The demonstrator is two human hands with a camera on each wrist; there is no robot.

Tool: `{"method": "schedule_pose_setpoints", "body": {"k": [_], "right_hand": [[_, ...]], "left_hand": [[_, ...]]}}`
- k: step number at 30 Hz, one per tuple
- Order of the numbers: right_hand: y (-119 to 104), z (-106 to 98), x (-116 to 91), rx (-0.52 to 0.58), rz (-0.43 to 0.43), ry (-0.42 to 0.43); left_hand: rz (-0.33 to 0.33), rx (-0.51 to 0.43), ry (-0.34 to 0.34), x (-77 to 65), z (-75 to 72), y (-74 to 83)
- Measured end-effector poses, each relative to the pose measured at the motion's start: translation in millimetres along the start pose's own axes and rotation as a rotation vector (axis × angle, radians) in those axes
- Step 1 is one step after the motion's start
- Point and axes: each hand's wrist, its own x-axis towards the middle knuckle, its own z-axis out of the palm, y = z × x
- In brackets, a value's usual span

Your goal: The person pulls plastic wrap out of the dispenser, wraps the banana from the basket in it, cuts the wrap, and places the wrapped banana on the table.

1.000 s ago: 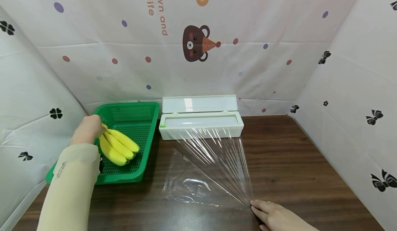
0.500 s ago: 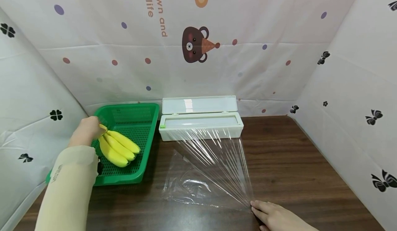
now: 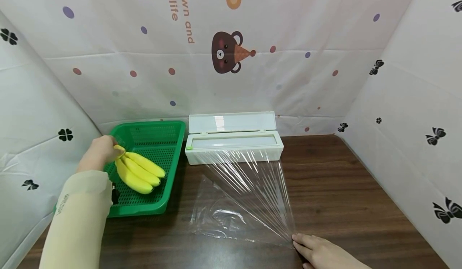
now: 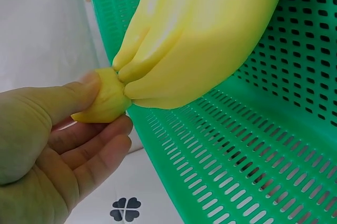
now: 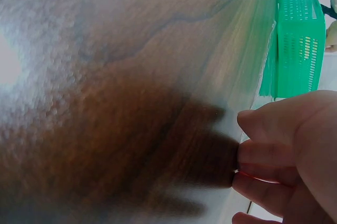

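The left hand (image 3: pixel 102 150) pinches the banana bunch (image 3: pixel 140 172), just rightward over the green basket (image 3: pixel 144 210), stem-only: it could swivel loose. The right hand (image 3: pixel 321 253) grips cling film (image 3: pixel 249 199) ahead-left; uneven pull could tear it.

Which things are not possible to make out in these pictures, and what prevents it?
Dark object in the green basket: head view, partly hidden by the left sleeve; unidentifiable.
Lettering on that sleeve: head view, too small to read.
Bananas: left wrist view, far ends cut off by the top edge.
Clear film: head view, covered where the right hand grips it; hand itself cut off by the bottom edge.
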Motion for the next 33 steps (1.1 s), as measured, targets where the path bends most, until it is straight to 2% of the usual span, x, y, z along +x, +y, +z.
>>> {"method": "schedule_pose_setpoints", "body": {"k": [13, 21, 33], "right_hand": [[0.0, 3.8, -1.0, 0.0, -0.007, 0.018], [0.2, 3.5, -0.4, 0.029, -0.002, -0.01], [-0.2, 3.9, -0.9, 0.032, 0.002, -0.001]], "left_hand": [[0.01, -0.025, 0.018, -3.1, -5.0, 3.1], [0.016, -0.027, 0.031, -8.5, -10.6, 8.8], [0.024, -0.028, 0.037, -12.0, -19.6, 10.9]]}}
